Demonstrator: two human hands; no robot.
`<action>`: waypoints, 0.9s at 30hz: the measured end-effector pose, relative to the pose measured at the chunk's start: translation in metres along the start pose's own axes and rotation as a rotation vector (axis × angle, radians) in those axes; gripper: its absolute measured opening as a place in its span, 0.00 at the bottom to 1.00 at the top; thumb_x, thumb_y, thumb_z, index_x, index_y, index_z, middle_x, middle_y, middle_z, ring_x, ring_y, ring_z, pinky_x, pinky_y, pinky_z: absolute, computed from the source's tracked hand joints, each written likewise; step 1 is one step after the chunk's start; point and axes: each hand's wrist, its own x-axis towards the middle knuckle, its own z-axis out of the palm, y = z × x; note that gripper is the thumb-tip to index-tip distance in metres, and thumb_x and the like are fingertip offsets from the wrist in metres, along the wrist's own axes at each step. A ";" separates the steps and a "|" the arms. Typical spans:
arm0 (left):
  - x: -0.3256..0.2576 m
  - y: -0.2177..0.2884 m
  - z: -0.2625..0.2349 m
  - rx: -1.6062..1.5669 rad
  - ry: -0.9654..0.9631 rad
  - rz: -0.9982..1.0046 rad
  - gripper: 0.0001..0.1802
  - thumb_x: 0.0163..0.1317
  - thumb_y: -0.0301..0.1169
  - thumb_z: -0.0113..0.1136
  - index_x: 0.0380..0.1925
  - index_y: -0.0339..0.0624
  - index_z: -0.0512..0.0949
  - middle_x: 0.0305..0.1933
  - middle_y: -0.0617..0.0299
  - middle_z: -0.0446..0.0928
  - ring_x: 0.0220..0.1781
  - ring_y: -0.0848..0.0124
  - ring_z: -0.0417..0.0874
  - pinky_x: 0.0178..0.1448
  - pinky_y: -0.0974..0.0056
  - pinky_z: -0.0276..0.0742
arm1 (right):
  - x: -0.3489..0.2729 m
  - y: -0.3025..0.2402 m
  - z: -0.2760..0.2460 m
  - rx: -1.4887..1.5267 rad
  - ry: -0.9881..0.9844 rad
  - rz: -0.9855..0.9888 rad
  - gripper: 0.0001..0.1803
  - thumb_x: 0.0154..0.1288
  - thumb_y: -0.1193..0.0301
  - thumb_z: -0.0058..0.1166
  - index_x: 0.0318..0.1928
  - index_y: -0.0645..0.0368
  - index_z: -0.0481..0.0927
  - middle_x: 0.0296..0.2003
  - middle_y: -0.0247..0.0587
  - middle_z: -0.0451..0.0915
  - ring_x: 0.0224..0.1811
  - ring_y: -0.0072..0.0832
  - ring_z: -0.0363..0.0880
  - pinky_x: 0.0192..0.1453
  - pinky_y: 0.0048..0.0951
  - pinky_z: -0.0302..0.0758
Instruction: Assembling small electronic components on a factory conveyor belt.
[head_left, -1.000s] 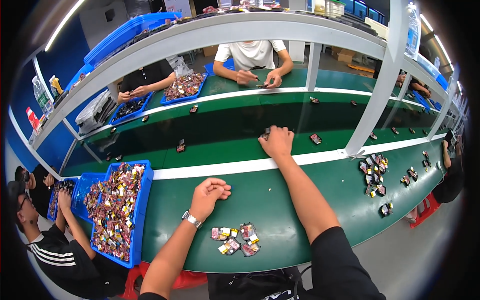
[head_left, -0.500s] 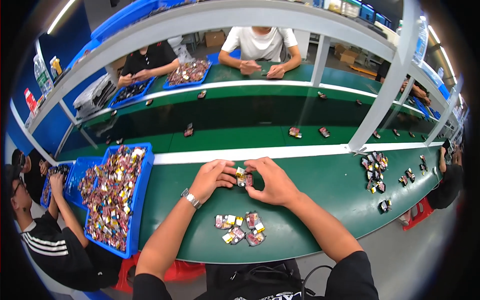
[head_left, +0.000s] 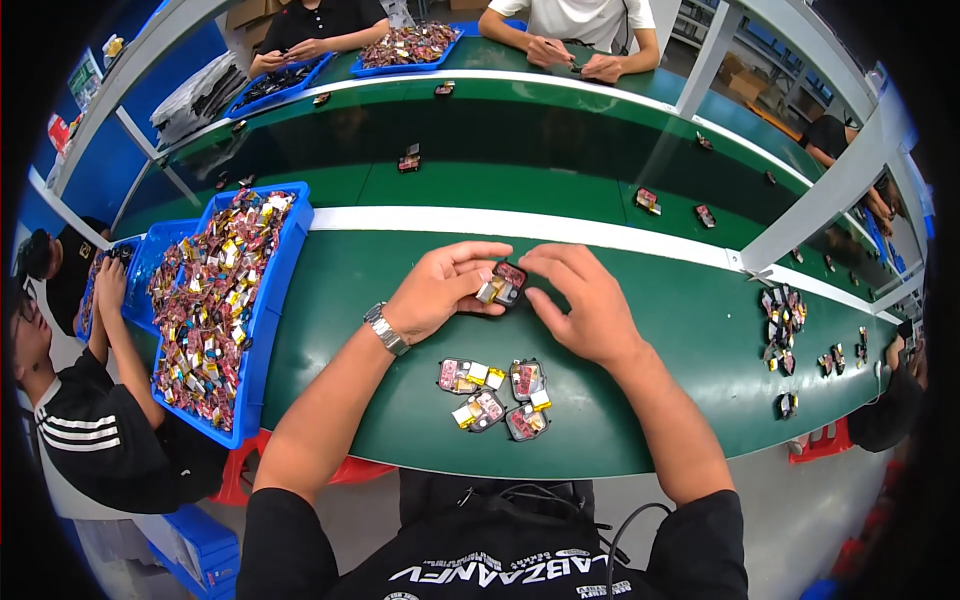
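Observation:
My left hand and my right hand meet over the green table. Between their fingertips sits a small black part with red and yellow pieces, pinched mainly by my left thumb and fingers, with my right fingers touching its right side. A silver watch is on my left wrist. Just below the hands, several similar small parts lie in a loose cluster on the table.
A blue bin heaped with the same small parts stands at my left, and a seated person reaches into a second bin beside it. More parts lie at the table's right end and on the dark belt. Other people work across the belt.
My right arm, stretched out to the belt a second ago, has drawn back. Both hands have come together holding a small part above the cluster.

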 end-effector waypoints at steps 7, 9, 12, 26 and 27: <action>0.000 -0.005 0.009 -0.027 0.056 0.050 0.21 0.71 0.24 0.51 0.63 0.35 0.67 0.55 0.54 0.77 0.53 0.69 0.81 0.58 0.57 0.84 | -0.001 -0.004 0.020 -0.082 0.184 0.095 0.12 0.55 0.73 0.66 0.41 0.56 0.82 0.38 0.34 0.79 0.38 0.31 0.80 0.37 0.31 0.80; 0.000 -0.007 0.011 -0.052 0.042 0.055 0.21 0.71 0.23 0.50 0.63 0.35 0.67 0.55 0.54 0.77 0.54 0.69 0.81 0.59 0.57 0.83 | -0.001 -0.005 0.022 -0.124 0.200 0.095 0.12 0.54 0.73 0.66 0.40 0.56 0.83 0.37 0.33 0.79 0.37 0.30 0.80 0.35 0.31 0.80; 0.000 -0.007 0.015 -0.079 0.041 0.071 0.20 0.71 0.22 0.49 0.62 0.36 0.67 0.56 0.53 0.77 0.54 0.68 0.81 0.60 0.57 0.83 | -0.002 -0.008 0.024 -0.205 0.197 0.064 0.11 0.54 0.74 0.66 0.39 0.56 0.83 0.37 0.33 0.79 0.37 0.29 0.80 0.34 0.31 0.79; 0.002 -0.009 0.016 -0.009 0.110 0.084 0.16 0.70 0.20 0.49 0.57 0.34 0.69 0.57 0.54 0.76 0.56 0.69 0.80 0.59 0.63 0.83 | -0.004 -0.011 0.025 0.114 0.069 0.339 0.11 0.54 0.74 0.64 0.39 0.57 0.82 0.37 0.39 0.78 0.37 0.37 0.80 0.38 0.34 0.78; 0.002 -0.009 0.016 -0.020 0.100 0.090 0.17 0.70 0.21 0.49 0.58 0.35 0.68 0.58 0.54 0.75 0.56 0.69 0.80 0.59 0.62 0.83 | -0.005 -0.010 0.023 0.122 0.024 0.360 0.11 0.55 0.75 0.63 0.40 0.57 0.82 0.39 0.39 0.77 0.38 0.37 0.80 0.39 0.34 0.79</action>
